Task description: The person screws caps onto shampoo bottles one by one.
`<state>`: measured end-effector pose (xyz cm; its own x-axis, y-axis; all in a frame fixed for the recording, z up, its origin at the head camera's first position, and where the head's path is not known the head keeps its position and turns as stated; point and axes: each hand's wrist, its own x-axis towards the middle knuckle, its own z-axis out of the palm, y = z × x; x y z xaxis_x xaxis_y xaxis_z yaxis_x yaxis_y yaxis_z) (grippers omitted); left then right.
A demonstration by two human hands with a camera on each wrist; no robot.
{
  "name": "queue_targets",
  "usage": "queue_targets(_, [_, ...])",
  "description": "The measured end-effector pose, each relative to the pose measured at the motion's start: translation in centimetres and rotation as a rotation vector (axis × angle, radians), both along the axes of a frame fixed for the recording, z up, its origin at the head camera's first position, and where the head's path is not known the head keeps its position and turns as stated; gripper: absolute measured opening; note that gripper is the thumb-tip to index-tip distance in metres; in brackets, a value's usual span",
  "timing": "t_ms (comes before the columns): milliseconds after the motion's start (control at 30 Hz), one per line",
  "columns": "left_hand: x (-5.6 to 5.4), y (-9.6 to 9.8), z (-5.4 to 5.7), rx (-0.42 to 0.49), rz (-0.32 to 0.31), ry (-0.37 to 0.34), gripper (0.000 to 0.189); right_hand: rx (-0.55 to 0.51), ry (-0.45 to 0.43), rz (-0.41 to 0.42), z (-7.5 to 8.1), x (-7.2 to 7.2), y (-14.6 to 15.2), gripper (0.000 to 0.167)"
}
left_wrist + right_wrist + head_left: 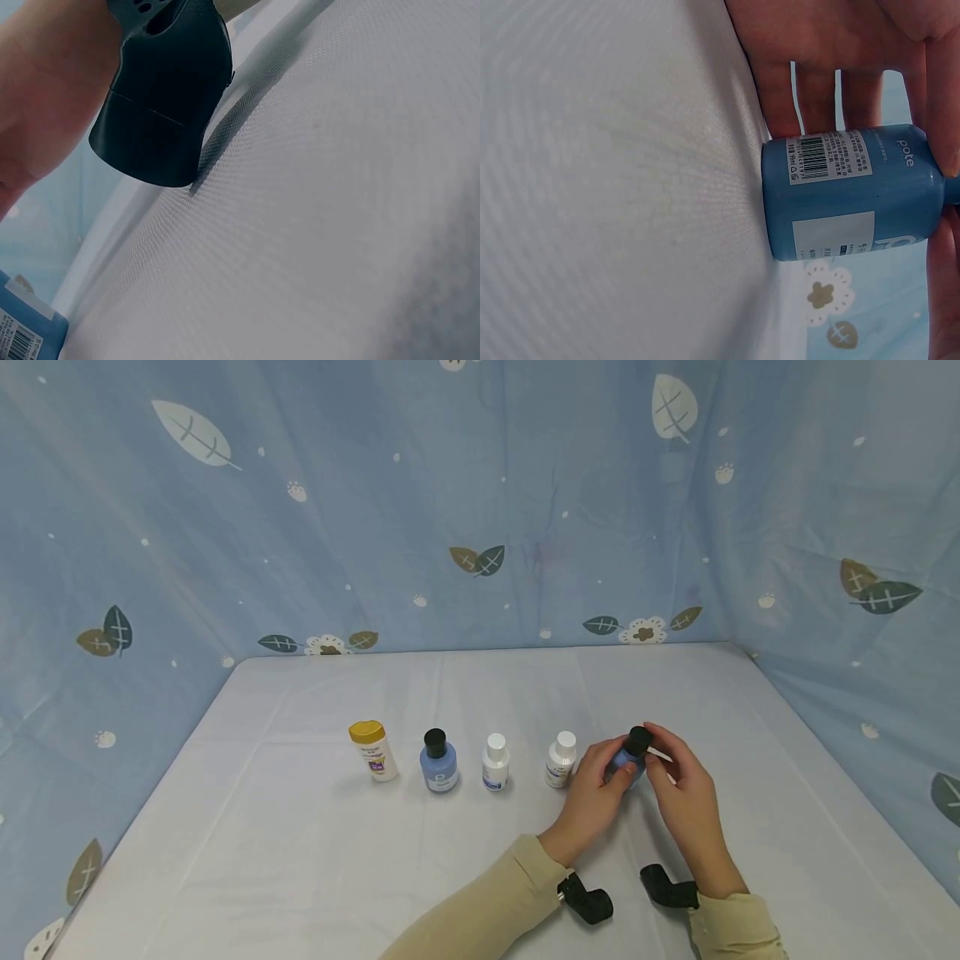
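Observation:
Towards the right side of the table, both hands are on a small blue bottle (626, 760) with a black cap (639, 740). My left hand (588, 797) grips its body from the left, thumb at the front. From the other side, my right hand (688, 793) pinches the cap between thumb and fingers. In the right wrist view the blue bottle (855, 195) shows printed white labels and a barcode, its base right at the white cloth. The left wrist view has just its lower part in the bottom left corner. Nearest the left hand is a white bottle (560, 762).
Leftward in a row stand another white bottle (495, 764), a second blue bottle (438, 763) with a black cap, and a white bottle with a yellow cap (367, 732). Black curved mounts (587, 900) sit at both wrists. A patterned blue curtain (480, 485) surrounds the white table (300, 860).

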<state>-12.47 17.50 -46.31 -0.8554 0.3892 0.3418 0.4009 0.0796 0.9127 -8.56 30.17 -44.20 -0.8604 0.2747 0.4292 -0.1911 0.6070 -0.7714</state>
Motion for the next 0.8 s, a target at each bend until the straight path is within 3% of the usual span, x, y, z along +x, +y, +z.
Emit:
queue_targets(133, [-0.1,0.0,0.1,-0.004,0.004,0.003,0.037,0.0,0.03,0.003,-1.2,-0.5,0.7,0.038])
queue_targets(333, [0.0,0.0,0.0,0.003,0.007,0.0,0.038,-0.031,0.034,0.03,0.9,0.4,-0.5,0.039])
queue_targets(533, [0.0,0.0,0.0,0.003,0.002,0.01,0.038,-0.024,0.03,0.022,1.1,0.4,-0.5,0.04])
queue_targets(800, [0.9,-0.6,2.1,0.032,-0.005,0.005,0.036,-0.058,0.023,0.047,1.1,0.4,-0.5,0.042])
